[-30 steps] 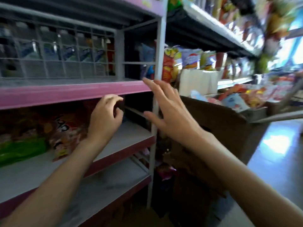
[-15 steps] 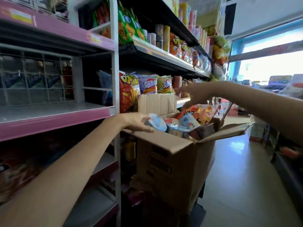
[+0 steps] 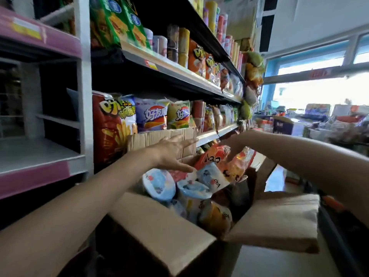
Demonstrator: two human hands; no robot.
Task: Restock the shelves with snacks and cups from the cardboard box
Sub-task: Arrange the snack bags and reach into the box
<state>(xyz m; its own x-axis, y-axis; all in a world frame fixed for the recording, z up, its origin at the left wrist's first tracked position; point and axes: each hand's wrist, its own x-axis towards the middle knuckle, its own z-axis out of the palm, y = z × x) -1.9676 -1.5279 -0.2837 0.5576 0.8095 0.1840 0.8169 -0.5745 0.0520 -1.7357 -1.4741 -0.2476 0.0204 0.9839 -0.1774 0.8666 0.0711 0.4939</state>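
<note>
An open cardboard box (image 3: 159,232) stands in front of me, its flaps folded out. Inside lie several white-and-blue lidded cups (image 3: 158,184) and orange-red snack bags (image 3: 219,156). My left hand (image 3: 171,154) hovers over the cups with its fingers spread and straight, holding nothing. My right hand (image 3: 233,144) reaches down from the right onto the top orange-red snack bag, fingers bent against it; the view does not show a firm grip.
Pink-edged shelves (image 3: 36,172) on the left are bare where visible. The dark shelves (image 3: 179,70) beside the box carry chip bags and tall cans. A big red fries bag (image 3: 111,128) stands just left of the box. Bright shop window at far right.
My view turned from the pink shelves to the box. Both hands left the shelf and moved over the box; the right hand dropped onto the orange-red snack bag.
</note>
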